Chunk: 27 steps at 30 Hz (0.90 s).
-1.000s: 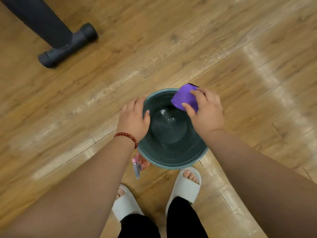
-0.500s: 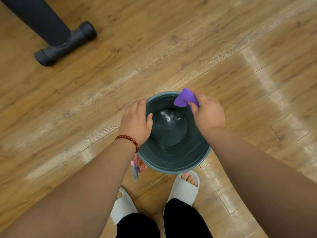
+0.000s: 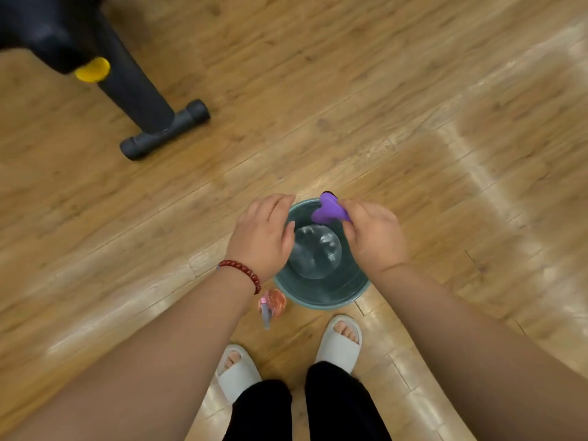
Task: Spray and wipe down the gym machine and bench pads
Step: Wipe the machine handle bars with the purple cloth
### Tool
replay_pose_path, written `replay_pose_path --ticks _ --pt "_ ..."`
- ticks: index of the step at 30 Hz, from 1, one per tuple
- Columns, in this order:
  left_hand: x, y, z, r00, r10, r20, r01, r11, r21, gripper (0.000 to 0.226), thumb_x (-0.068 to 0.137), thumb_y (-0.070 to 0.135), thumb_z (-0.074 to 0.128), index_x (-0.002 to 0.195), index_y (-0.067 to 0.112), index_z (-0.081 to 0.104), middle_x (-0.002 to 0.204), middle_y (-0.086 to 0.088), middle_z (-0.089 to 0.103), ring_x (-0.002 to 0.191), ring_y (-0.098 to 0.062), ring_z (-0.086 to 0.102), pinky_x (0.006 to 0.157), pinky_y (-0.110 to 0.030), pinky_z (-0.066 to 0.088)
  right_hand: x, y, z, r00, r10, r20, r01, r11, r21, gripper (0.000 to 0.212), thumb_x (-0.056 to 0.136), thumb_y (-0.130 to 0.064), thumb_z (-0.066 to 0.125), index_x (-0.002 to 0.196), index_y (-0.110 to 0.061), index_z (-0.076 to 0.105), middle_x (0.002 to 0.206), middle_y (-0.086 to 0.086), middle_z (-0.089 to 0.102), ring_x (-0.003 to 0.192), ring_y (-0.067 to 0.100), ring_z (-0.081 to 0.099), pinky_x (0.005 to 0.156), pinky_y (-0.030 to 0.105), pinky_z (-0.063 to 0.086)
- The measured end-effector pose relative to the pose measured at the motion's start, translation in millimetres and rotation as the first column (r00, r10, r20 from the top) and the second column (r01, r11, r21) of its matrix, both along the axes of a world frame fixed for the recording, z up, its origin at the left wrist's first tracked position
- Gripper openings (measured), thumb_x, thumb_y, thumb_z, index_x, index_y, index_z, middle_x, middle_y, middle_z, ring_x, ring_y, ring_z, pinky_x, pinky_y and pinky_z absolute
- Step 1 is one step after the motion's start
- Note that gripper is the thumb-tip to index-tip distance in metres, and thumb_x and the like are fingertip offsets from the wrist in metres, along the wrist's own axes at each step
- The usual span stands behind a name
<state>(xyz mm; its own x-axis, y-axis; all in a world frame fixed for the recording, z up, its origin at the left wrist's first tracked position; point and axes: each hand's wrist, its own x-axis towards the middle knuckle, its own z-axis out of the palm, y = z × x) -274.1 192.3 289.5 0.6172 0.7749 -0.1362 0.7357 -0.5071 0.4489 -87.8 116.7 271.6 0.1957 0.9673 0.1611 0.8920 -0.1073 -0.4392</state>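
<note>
Cloth [image 3: 329, 211] bunched tighter in right grip [image 3: 374, 237] (left grip [image 3: 262, 233] seemingly loose).

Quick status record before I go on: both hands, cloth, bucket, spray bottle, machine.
left hand: over bucket's left rim, thumb inside; grip unclear
right hand: pinches cloth
cloth: purple, bunched, above bucket's far rim
bucket: green, on the floor by the feet; bottom glistens, maybe water
spray bottle: pink, on the floor at bucket's near-left side
machine leg: black, far left, apart from both hands
</note>
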Motion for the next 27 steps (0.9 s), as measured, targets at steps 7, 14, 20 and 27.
replay_pose_path --ticks 7,14,20,27 --pt "-37.1 -20.1 118.5 0.995 -0.070 0.071 0.063 0.993 0.099 0.042 0.093 0.026 0.042 0.128 0.008 0.056 0.122 -0.008 0.060 0.111 -0.027 0.052 0.098 -0.046 0.045 -30.9 -13.2 104.6 0.987 0.161 0.029 -0.157 0.982 -0.101 0.034 0.082 -0.017 0.047 0.107 -0.007 0.068 0.095 0.008 0.070 0.084 0.032 0.066 0.074 0.039 0.053" --pt "-87.5 -44.6 223.1 0.984 -0.148 0.099 0.124 0.968 0.219 0.035 0.095 0.029 0.040 0.126 0.015 0.048 0.119 -0.007 0.063 0.111 -0.023 0.048 0.090 -0.041 0.047 -72.8 -27.5 212.9 0.951 0.272 0.146 -0.281 0.959 0.040 0.031 0.080 -0.015 0.049 0.100 -0.008 0.071 0.091 0.007 0.070 0.079 0.028 0.066 0.075 0.031 0.037" --pt "-129.4 -66.1 300.0 0.986 -0.128 0.109 0.090 0.948 0.306 0.036 0.093 0.025 0.043 0.119 0.008 0.062 0.110 -0.009 0.065 0.105 -0.024 0.050 0.087 -0.037 0.039 -111.4 -51.5 293.0 0.931 0.313 0.186 -0.331 0.941 0.071 0.033 0.081 -0.013 0.048 0.106 -0.009 0.070 0.098 0.004 0.068 0.088 0.025 0.062 0.078 0.033 0.039" --pt "-168.1 -93.5 372.2 0.958 -0.199 0.208 0.090 0.893 0.441 0.030 0.094 0.024 0.044 0.121 0.014 0.053 0.110 -0.007 0.065 0.104 -0.026 0.055 0.089 -0.037 0.040 -145.8 -74.6 370.2 0.932 0.281 0.228 -0.334 0.911 0.243 0.032 0.081 -0.009 0.049 0.110 -0.013 0.064 0.101 0.002 0.068 0.089 0.024 0.062 0.072 0.037 0.046"
